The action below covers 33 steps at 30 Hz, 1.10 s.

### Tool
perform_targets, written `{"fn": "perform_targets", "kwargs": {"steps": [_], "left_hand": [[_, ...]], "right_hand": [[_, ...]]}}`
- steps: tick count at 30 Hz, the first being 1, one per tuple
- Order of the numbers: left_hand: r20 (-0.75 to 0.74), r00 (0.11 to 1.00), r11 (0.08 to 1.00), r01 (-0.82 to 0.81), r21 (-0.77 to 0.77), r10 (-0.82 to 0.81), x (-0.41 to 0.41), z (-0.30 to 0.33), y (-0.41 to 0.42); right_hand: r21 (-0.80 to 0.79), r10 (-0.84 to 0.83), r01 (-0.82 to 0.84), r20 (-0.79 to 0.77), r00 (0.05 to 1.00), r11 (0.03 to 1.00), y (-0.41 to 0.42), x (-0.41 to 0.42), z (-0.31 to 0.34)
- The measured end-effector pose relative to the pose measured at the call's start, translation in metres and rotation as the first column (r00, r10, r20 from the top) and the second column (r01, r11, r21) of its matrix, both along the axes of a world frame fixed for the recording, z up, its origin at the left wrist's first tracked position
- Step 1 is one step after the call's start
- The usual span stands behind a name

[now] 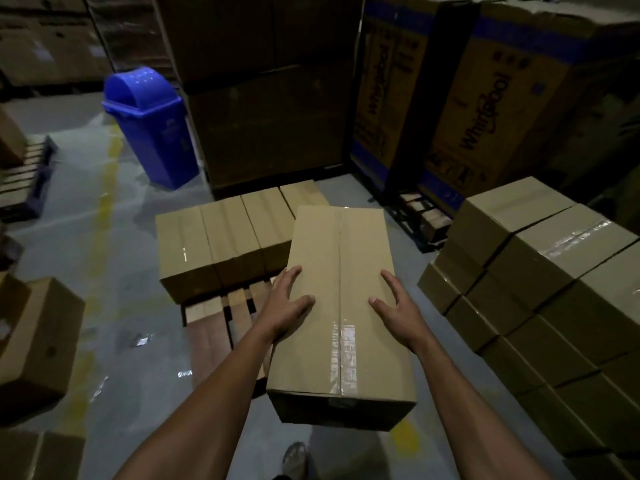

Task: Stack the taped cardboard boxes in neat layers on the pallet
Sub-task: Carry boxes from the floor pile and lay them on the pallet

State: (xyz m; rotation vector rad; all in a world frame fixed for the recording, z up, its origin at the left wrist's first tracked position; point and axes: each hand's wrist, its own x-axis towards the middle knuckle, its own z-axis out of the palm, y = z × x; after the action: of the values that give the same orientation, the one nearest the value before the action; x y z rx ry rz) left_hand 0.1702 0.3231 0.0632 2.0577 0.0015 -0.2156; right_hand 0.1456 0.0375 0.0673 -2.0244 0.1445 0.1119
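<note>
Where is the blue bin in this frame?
In the head view, the blue bin stands on the floor upper left, beside the tall dark carton stack and beyond the row of boxes on the pallet.

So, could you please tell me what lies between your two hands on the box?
Head view: only the box top's taped seam lies between the left hand and right hand.

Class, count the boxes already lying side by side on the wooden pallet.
4, in one row across the pallet's far end: left box, second, third, fourth, partly hidden behind the held box.
</note>
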Motion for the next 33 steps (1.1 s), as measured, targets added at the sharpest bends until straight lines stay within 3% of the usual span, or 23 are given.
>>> {"fn": "perform_targets", "kwargs": {"steps": [5,11,23,33], "left_hand": [[0.017,0.999,0.999,0.036,-0.001,-0.036,0.078,0.002,-0.025],[0.021,0.999,0.999,0.037,0.006,-0.037,0.152,0.0,-0.072],[0.035,0.994,0.993,-0.109,0.051,0.108,0.273,0.001,-0.213],[0.026,0.992,0.991,-0.123,0.06,0.122,0.376,0.001,-0.279]], "right_hand": [[-0.031,-0.042,0.042,-0.022,0.999,0.999,-0.028,0.071,-0.004],[0.057,-0.041,0.042,-0.004,0.999,0.998,-0.073,0.141,-0.005],[0.05,0.109,-0.109,-0.003,0.994,0.993,-0.219,0.296,0.0],[0.036,0.132,-0.131,-0.013,0.991,0.991,-0.282,0.41,0.001]]}}
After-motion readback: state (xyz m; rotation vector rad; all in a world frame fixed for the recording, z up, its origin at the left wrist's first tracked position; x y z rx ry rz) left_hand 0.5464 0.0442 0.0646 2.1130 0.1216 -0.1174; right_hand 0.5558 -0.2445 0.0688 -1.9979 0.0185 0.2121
